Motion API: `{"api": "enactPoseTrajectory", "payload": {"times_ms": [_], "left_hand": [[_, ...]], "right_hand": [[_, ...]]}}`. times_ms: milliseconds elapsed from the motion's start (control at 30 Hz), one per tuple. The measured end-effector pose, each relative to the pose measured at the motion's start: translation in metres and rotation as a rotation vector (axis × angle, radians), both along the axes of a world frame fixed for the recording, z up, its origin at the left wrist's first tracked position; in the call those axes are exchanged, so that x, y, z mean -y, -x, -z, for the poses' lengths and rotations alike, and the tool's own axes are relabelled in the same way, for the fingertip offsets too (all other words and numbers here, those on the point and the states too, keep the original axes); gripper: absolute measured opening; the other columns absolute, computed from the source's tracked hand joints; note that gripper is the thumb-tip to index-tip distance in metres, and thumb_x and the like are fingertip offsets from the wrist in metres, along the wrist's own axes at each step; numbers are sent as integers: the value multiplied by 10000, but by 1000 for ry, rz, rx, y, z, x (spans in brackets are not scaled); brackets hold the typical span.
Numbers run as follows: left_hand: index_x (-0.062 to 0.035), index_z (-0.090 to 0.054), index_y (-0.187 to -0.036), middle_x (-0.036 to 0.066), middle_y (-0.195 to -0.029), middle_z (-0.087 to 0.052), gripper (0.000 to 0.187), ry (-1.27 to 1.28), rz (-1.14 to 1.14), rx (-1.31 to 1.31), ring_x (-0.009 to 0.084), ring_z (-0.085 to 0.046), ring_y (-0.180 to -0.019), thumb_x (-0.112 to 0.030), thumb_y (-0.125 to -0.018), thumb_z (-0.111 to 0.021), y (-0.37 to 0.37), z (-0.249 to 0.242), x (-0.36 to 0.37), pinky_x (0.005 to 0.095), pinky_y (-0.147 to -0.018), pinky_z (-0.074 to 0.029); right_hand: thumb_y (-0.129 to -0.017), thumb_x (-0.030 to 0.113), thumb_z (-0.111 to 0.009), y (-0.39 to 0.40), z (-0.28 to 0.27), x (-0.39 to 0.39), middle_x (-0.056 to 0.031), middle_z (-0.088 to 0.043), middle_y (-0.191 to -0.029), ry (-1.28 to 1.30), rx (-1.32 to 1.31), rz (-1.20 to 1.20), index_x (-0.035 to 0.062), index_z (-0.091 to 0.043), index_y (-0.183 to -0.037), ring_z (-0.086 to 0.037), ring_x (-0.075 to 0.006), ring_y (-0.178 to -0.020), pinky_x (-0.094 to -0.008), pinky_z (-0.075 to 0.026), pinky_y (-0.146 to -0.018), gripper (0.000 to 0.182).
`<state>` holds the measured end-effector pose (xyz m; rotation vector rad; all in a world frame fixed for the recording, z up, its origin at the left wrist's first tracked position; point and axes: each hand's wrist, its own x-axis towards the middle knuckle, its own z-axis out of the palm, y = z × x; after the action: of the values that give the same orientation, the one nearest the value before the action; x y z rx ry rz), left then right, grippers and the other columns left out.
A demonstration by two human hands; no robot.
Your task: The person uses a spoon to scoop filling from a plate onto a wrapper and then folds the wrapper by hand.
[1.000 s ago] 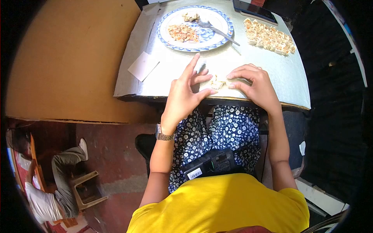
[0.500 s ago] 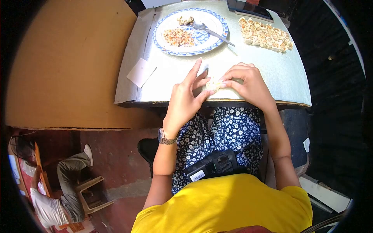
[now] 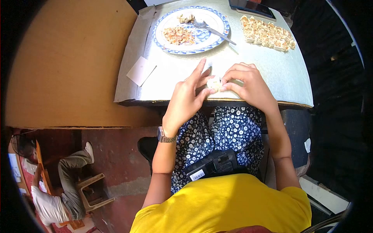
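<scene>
A small whitish dumpling (image 3: 213, 83) is held just above the table's near edge. My left hand (image 3: 189, 93) grips its left side between thumb and bent fingers, with the index finger stretched forward. At its right side, the thumb and fingertips of my right hand (image 3: 245, 82) pinch the edge of the wrapper. Beyond my hands stands a blue-rimmed oval plate (image 3: 164, 47) with chopped orange-brown filling (image 3: 178, 35) and a metal spoon (image 3: 213, 30). Several finished dumplings (image 3: 267, 33) sit in close rows at the back right.
A pale square sheet (image 3: 141, 71) lies on the light-covered table (image 3: 287, 77), left of my hands. At the far right edge rests a dark phone or tablet (image 3: 252, 8). A brown panel (image 3: 66, 66) borders the left. Another person (image 3: 54, 202) sits at lower left beside a stool (image 3: 93, 192).
The dumpling has turned and looks more gathered between my fingers. My right fingertips have shifted slightly on its edge, and the view has moved a little.
</scene>
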<state>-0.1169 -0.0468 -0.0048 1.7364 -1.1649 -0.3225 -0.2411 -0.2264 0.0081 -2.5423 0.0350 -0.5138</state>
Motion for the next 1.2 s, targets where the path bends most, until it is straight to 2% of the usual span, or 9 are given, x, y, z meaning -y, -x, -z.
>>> {"api": "enactPoseTrajectory", "payload": {"times_ms": [167,567,667,767,867,967,1067,1200], "left_hand": [[-82,-343,-1514,177,-1192,-678,805,5,78,-30,271,-585,-1243,-51,-821,-750,-8,1,1,363,-1053,-427],[-59,-332,-1513,171,-1194,-680,880,20,47,-74,234,-585,-1241,-130,-779,-813,-4,4,2,381,-1109,-391],[-12,-327,-1499,220,-1215,-656,896,-25,35,1,269,-647,-1146,-140,-766,-825,-5,3,2,301,-802,-546],[0,-353,-1485,218,-1204,-664,905,57,10,6,261,-661,-1127,-170,-746,-846,-4,13,5,285,-780,-543],[13,-359,-1476,216,-1201,-667,906,56,1,4,266,-662,-1124,-185,-742,-851,-4,14,5,300,-812,-546],[3,-358,-1487,219,-1203,-666,908,3,-17,-102,239,-597,-1223,-127,-738,-854,0,5,5,352,-1039,-452],[22,-362,-1468,211,-1207,-664,907,37,-15,61,285,-658,-1124,-205,-738,-850,-3,12,5,353,-891,-542],[12,-368,-1468,204,-1204,-668,903,68,-18,42,276,-662,-1118,-205,-736,-850,-3,17,6,346,-888,-543]], "right_hand": [[-812,247,-731,1,2,1,-31,-676,-921,-40,13,-5,103,-711,-882,-615,-227,-966,-386,-385,-898,161],[-801,250,-739,4,5,2,-42,-679,-942,-88,9,0,90,-705,-905,-624,-233,-988,-393,-399,-903,194],[-809,247,-734,0,4,3,-49,-683,-932,-88,5,1,86,-705,-898,-633,-237,-971,-396,-408,-897,187],[-817,242,-729,-2,1,2,-60,-687,-921,-95,-12,1,77,-707,-889,-642,-245,-945,-395,-422,-886,181],[-817,236,-732,-2,-3,0,-71,-692,-912,-150,-21,1,67,-709,-880,-648,-254,-923,-393,-442,-874,183],[-811,230,-743,-2,-8,-3,-82,-696,-914,-200,-51,24,59,-710,-877,-654,-264,-919,-386,-463,-864,187],[-804,221,-754,0,-8,-4,-93,-696,-910,-139,-56,54,52,-708,-879,-659,-273,-917,-374,-484,-850,191],[-760,155,-784,4,-3,-4,-98,-688,-928,-113,-12,70,33,-701,-907,-665,-243,-901,-344,-501,-832,208]]}}
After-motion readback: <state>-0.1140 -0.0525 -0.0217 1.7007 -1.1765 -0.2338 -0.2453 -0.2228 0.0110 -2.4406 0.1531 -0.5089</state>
